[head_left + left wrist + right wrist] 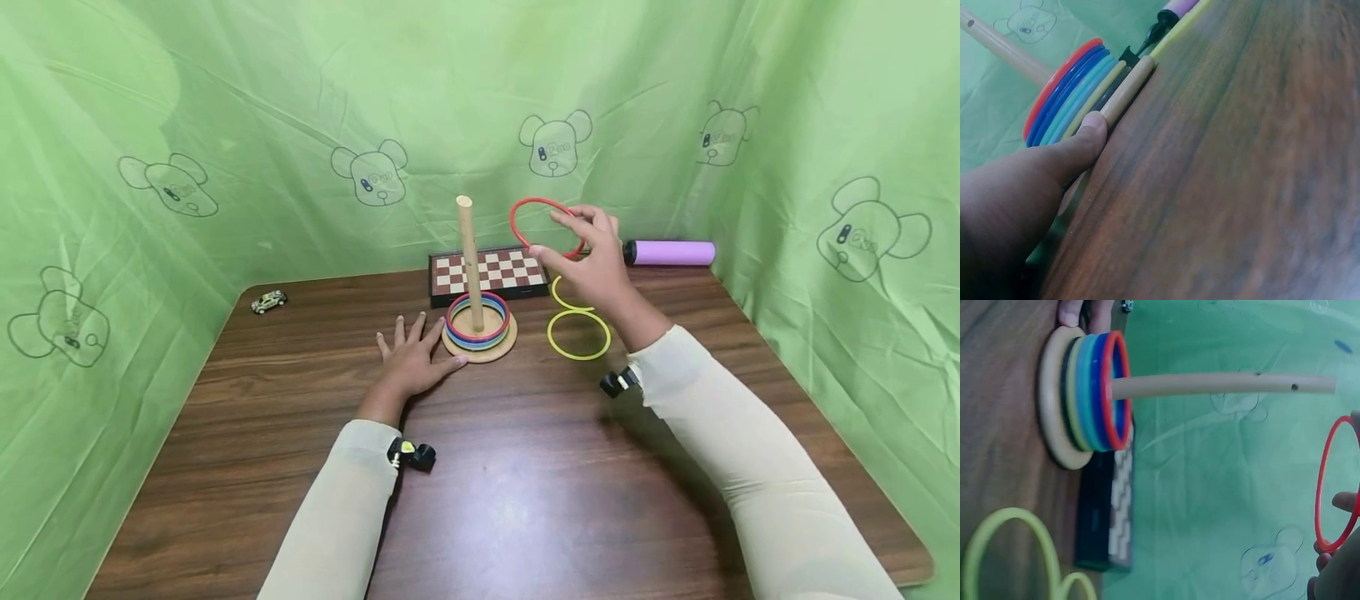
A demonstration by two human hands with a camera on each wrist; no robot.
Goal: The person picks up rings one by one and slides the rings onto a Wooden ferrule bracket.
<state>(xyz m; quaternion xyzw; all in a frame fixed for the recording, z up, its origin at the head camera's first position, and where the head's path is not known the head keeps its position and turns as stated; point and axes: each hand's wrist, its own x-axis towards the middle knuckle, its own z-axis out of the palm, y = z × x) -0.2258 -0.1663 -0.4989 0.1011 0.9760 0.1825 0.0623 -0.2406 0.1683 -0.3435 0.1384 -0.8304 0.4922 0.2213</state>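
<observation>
My right hand pinches a red ring between thumb and fingers, up above the table and right of a wooden peg. The peg rises from a round wooden base. Around its foot lies a stack of rings, red on top, then blue, light blue, yellow and a dark one. My left hand rests on the table with fingers spread, its thumb touching the edge of the base. Two yellow rings lie on the table to the right, below my right hand.
Behind the peg sits a checkered board in a black frame. A purple cylinder with a black end lies at the back right. A toy car stands at the far left. Green cloth hangs around the table.
</observation>
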